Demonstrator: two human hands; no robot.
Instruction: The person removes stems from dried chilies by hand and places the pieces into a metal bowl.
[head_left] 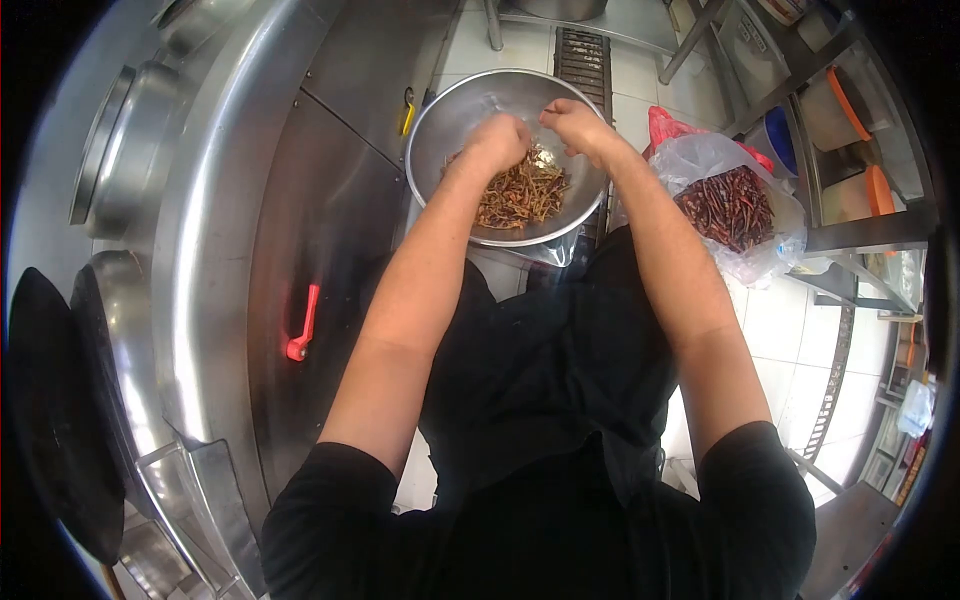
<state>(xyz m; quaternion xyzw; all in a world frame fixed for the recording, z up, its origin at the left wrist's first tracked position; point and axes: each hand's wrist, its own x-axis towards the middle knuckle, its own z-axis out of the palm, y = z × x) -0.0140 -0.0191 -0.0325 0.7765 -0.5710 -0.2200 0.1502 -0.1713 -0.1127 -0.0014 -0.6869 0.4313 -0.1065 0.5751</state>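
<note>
Both of my hands are over a wide steel bowl (425,130). Inside it lies a heap of thin, dried brown and yellowish pieces (522,200) resembling chili stems, with a shiny bare patch of metal above them. My left hand (503,142) is closed over the bowl's middle, its fingertips mostly hidden from me. My right hand (578,130) is pinched near the right rim, a little apart from the left; a small dark bit seems to show at its fingertips, too small to name. To the right, an open clear plastic bag (785,225) holds dark red dried chilies (730,205).
A steel counter front with a red lever handle (303,325) and a yellow handle (407,112) stands close on the left. Red plastic (672,130) lies behind the chili bag. A rack with orange-lidded containers (845,105) stands right. A floor drain grate (583,62) runs beyond the bowl.
</note>
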